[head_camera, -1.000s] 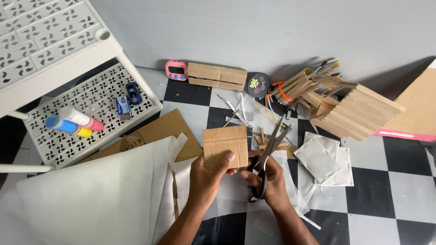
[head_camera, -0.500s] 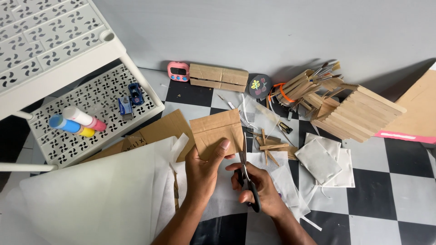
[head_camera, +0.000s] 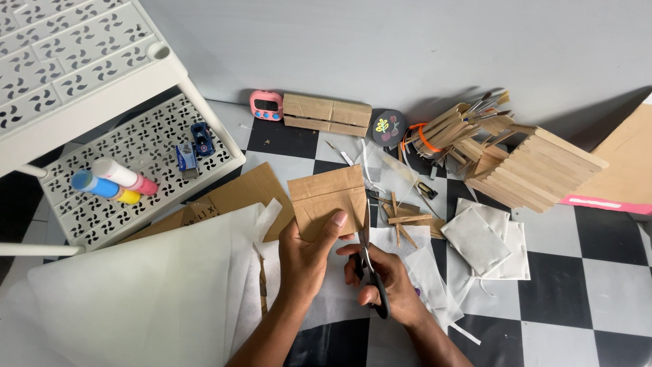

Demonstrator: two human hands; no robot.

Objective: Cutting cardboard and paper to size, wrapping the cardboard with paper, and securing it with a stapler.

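a person's left hand (head_camera: 305,255) grasps a brown cardboard piece (head_camera: 327,200) by its lower edge, thumb pressed flat on the face, holding it up over the black-and-white checkered floor (head_camera: 611,272). the right hand (head_camera: 384,282) is clenched through the black handles of a pair of scissors (head_camera: 370,272), whose blades point up along the card's right edge, just beside or touching it; whether they bite into it cannot be told. large white paper sheets (head_camera: 136,306) lie under the left forearm, with flat cardboard (head_camera: 244,194) tucked beneath them. right of the hands sit loose wooden sticks (head_camera: 404,221) and small white pouches (head_camera: 485,241). further back, against the grey wall, stand a pink timer (head_camera: 265,105), a block of stacked wood (head_camera: 327,114), a round dark disc (head_camera: 389,127) and a slanted structure of wooden sticks (head_camera: 530,170). at left, a white perforated shelf rack (head_camera: 102,197) carries coloured tubes (head_camera: 112,182) and a small blue toy car (head_camera: 201,138).
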